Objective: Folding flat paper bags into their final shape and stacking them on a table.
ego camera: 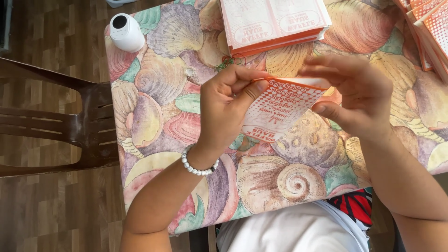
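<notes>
My left hand (228, 105) and my right hand (357, 91) both pinch a small white and orange printed paper bag (277, 107) above a table with a seashell-patterned cloth (158, 116). The left thumb and fingers grip the bag's orange top edge at its left end. The right fingers hold the top edge at its right end, with the thumb below. The bag hangs tilted, its lower end toward me. A white bead bracelet (198, 168) circles my left wrist.
A stack of flat orange and white paper bags (273, 21) lies at the table's far edge, and another stack (429, 32) sits at the far right. A white rounded device (126, 31) stands at the far left corner. A brown plastic chair (70, 128) stands left of the table.
</notes>
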